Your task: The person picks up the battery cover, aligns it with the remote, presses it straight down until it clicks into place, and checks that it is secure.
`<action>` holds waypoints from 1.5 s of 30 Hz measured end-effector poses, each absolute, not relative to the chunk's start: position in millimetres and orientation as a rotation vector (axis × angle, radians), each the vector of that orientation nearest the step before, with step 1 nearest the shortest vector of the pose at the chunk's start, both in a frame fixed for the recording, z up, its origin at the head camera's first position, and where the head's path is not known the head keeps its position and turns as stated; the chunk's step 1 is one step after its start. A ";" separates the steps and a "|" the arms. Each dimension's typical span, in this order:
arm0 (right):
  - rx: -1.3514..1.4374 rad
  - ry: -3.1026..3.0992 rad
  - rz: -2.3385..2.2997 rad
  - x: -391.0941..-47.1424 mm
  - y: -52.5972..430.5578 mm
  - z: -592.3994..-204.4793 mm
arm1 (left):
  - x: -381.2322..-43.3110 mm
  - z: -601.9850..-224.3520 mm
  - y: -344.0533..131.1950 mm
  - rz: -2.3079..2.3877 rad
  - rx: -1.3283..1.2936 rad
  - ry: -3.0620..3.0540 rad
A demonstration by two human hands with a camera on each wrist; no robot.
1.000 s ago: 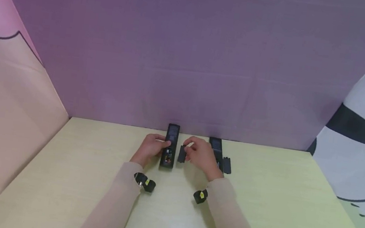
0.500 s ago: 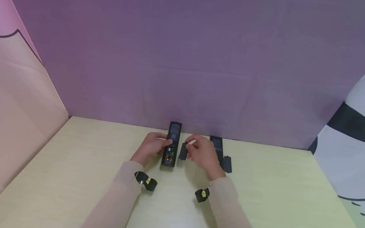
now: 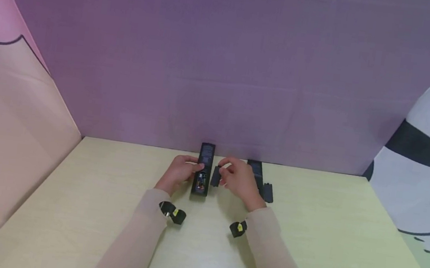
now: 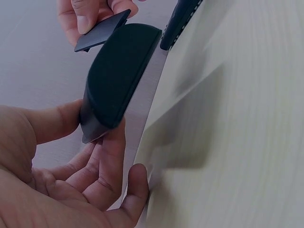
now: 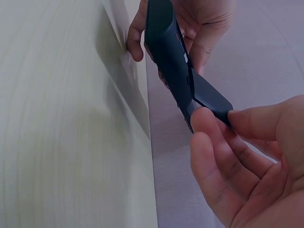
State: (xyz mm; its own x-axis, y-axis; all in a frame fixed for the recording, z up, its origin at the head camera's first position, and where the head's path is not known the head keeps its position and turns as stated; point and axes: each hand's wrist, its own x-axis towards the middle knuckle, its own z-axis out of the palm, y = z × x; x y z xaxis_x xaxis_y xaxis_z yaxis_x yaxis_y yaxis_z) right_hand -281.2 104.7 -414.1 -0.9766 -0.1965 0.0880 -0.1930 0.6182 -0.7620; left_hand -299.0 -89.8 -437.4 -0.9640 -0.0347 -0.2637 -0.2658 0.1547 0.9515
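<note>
My left hand (image 3: 178, 173) holds a black remote control (image 3: 207, 153) between thumb and fingers, its back facing up. The battery compartment (image 3: 201, 183) in the remote's near half lies uncovered, with batteries showing inside. In the left wrist view the remote's rounded end (image 4: 124, 73) hangs above the table. Just to the right, my right hand (image 3: 239, 181) pinches a thin black battery cover (image 3: 215, 176) by its edge. From the right wrist, the cover (image 5: 211, 97) appears tilted close beside the remote (image 5: 168, 54), overlapping it in that view.
A second black remote (image 3: 256, 170) lies on the table, partly hidden behind my right hand. Another battery cover (image 3: 268, 193) rests beside it on the right. The pale wooden table (image 3: 327, 239) meets a purple backdrop (image 3: 231, 72) just behind the remotes.
The held remote has shifted slightly right and away from me, and the right hand with the cover has risen a little. Both hands keep their grips.
</note>
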 end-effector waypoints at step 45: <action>-0.354 2.773 -1.347 -274.9 99.0 -400.7 | -296.8 -432.6 -86.3 1.974 -0.272 2.133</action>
